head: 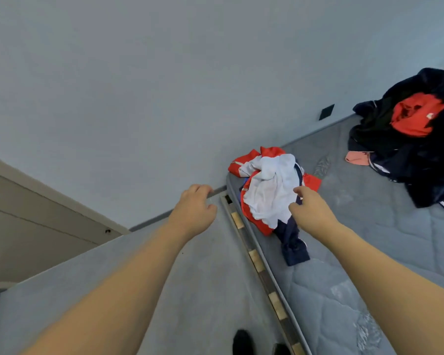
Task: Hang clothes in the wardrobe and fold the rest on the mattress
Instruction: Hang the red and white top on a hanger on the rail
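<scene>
A small heap of clothes lies near the mattress (369, 226) corner: a white garment (269, 190) on top of a red-orange one (251, 213), with a navy piece (291, 244) trailing toward me. My right hand (310, 208) hovers just over the white garment's right edge, fingers apart, holding nothing. My left hand (195, 208) hangs over the floor left of the bed frame, fingers loosely curled and empty. A bigger pile of dark clothes (418, 155) with a red item (415, 114) sits at the far right of the mattress.
A slatted wooden bed frame edge (256, 260) runs along the mattress side. Grey carpet (190, 290) covers the floor. A beige wardrobe panel (31, 226) stands at the left. My dark shoes (244, 342) show at the bottom. A black wall socket (326, 111) sits above the mattress.
</scene>
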{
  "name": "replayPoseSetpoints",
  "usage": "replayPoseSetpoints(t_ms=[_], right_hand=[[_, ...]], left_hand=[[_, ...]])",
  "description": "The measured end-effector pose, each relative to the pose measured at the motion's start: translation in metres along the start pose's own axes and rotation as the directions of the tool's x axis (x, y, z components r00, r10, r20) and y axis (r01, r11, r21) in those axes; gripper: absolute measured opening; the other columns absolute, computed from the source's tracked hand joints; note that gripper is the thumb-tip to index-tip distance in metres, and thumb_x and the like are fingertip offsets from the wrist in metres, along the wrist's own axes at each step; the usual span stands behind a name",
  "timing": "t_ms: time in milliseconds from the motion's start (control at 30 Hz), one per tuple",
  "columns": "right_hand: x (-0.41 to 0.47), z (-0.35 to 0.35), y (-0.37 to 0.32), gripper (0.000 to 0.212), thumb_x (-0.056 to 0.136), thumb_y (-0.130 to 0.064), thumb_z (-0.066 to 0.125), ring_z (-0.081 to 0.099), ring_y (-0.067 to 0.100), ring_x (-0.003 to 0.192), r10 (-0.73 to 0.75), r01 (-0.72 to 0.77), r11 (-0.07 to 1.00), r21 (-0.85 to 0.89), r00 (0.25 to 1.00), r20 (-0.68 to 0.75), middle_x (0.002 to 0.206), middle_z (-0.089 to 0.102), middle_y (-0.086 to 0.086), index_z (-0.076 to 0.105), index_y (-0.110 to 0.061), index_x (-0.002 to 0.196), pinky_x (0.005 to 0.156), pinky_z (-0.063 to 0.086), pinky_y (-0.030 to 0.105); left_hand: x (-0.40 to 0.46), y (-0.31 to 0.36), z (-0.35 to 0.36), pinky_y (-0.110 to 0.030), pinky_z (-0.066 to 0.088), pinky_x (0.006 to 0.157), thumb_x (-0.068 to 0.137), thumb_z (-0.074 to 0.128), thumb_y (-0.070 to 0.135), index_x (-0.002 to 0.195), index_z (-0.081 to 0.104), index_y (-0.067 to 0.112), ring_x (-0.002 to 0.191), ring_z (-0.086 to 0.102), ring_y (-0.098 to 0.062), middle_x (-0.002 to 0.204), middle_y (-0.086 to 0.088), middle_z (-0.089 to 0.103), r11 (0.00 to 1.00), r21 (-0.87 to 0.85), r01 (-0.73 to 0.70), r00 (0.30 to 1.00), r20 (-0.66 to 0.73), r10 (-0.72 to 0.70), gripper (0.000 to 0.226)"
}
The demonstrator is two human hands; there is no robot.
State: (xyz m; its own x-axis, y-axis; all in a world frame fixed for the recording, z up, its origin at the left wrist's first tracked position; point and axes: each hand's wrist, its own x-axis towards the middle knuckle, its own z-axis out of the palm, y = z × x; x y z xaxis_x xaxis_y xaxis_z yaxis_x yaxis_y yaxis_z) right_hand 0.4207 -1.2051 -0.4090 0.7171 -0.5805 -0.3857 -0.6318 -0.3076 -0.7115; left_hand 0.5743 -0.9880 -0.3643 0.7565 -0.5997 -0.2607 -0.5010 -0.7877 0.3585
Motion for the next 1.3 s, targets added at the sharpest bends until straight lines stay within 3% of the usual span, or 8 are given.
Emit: replayPoseSetpoints(t_ms=[233, 367, 533, 733, 833, 900, 1133, 1300], right_hand=[[0.161, 0.061, 0.107, 0.063, 0.092, -0.012, 0.051, 0.050, 0.031, 0.125, 0.109, -0.108, 0.993, 0.054, 0.994, -0.022, 0.153, 0.032, 0.007, 0.029, -0.016, 0.151, 0.091, 0.042, 0.034], [0.219, 0.091, 0.157, 0.072, 0.088, -0.011, 0.055, 0.047, 0.025, 0.128, 0.093, -0.092, 0.995, 0.043, 0.995, -0.026, 0.154, 0.029, 0.004, 0.026, -0.025, 0.152, 0.100, 0.043, 0.036], [0.259, 0.109, 0.177, 0.096, 0.079, -0.014, 0.072, 0.021, 0.026, 0.145, 0.041, -0.037, 0.999, 0.038, 0.993, -0.108, 0.157, 0.016, 0.009, 0.016, -0.026, 0.156, 0.115, 0.026, 0.037], [0.269, 0.120, 0.141, 0.114, 0.058, -0.041, 0.091, 0.017, 0.046, 0.145, -0.058, 0.055, 0.998, -0.019, 0.949, -0.309, 0.156, 0.012, 0.033, 0.024, -0.022, 0.149, 0.116, 0.022, 0.051], [0.262, 0.110, 0.119, 0.029, 0.073, -0.026, 0.065, 0.053, 0.043, 0.112, -0.212, 0.212, 0.977, -0.036, 0.921, -0.327, 0.118, 0.059, 0.024, 0.069, -0.014, 0.099, 0.087, 0.042, 0.047], [0.253, 0.102, 0.104, 0.011, 0.071, -0.013, 0.050, 0.051, 0.016, 0.064, -0.202, 0.252, 0.961, 0.117, 0.923, -0.328, 0.062, 0.054, -0.009, 0.046, -0.015, 0.061, 0.062, 0.036, 0.031], [0.230, 0.047, 0.026, 0.024, 0.094, 0.008, 0.041, 0.057, 0.009, 0.064, 0.176, 0.155, 0.326, 0.933, 0.959, -0.221, 0.076, 0.060, 0.003, 0.058, -0.006, 0.086, 0.061, 0.050, 0.020], [0.224, -0.021, -0.025, 0.032, 0.094, -0.005, 0.035, 0.068, 0.020, 0.080, 0.022, 0.175, -0.081, 0.981, 0.985, -0.173, 0.087, 0.069, 0.008, 0.067, -0.007, 0.090, 0.070, 0.055, 0.029]], left_hand=[[0.239, 0.007, 0.150, -0.035, 0.048, 0.089, 0.085, 0.064, 0.028, 0.129, 0.050, 0.020, 0.114, 0.056, -0.024, 0.123, -0.001, 0.058, 0.937, -0.338, 0.085, 0.990, 0.136, -0.040, 0.046], [0.333, 0.021, 0.242, -0.050, 0.030, 0.112, 0.071, 0.074, 0.050, 0.151, 0.004, 0.039, 0.143, 0.013, -0.034, 0.153, -0.006, 0.014, 0.972, -0.196, 0.131, 0.984, 0.142, -0.104, 0.107], [0.348, 0.030, 0.269, -0.031, 0.033, 0.102, 0.089, 0.058, 0.022, 0.134, 0.051, 0.019, 0.129, 0.036, -0.031, 0.140, -0.008, 0.039, 0.923, -0.359, -0.136, 0.966, -0.256, 0.043, 0.045], [0.261, 0.035, 0.189, -0.016, 0.050, 0.071, 0.083, 0.048, 0.004, 0.081, 0.068, 0.031, 0.080, 0.061, -0.006, 0.083, 0.011, 0.065, 0.272, -0.929, -0.251, 0.964, -0.216, 0.153, 0.033], [0.244, 0.020, 0.163, -0.026, 0.057, 0.070, 0.081, 0.046, 0.017, 0.074, 0.074, 0.018, 0.084, 0.069, -0.018, 0.086, -0.004, 0.071, -0.145, -0.987, 0.069, 0.995, 0.057, 0.084, 0.029], [0.246, 0.006, 0.156, -0.029, 0.058, 0.070, 0.076, 0.046, 0.021, 0.075, 0.076, 0.015, 0.085, 0.071, -0.024, 0.088, -0.008, 0.073, -0.214, -0.958, 0.190, 0.981, 0.193, 0.007, 0.030], [0.249, -0.004, 0.152, -0.035, 0.056, 0.083, 0.076, 0.041, 0.012, 0.108, 0.076, 0.012, 0.105, 0.069, -0.028, 0.120, -0.011, 0.070, -0.191, -0.922, 0.336, 0.939, 0.344, -0.011, 0.047], [0.248, 0.024, 0.129, -0.039, 0.055, 0.088, 0.066, 0.057, 0.009, 0.136, 0.047, 0.018, 0.106, 0.059, -0.027, 0.127, -0.010, 0.060, 0.324, -0.885, 0.336, 0.919, 0.383, 0.092, 0.071]])
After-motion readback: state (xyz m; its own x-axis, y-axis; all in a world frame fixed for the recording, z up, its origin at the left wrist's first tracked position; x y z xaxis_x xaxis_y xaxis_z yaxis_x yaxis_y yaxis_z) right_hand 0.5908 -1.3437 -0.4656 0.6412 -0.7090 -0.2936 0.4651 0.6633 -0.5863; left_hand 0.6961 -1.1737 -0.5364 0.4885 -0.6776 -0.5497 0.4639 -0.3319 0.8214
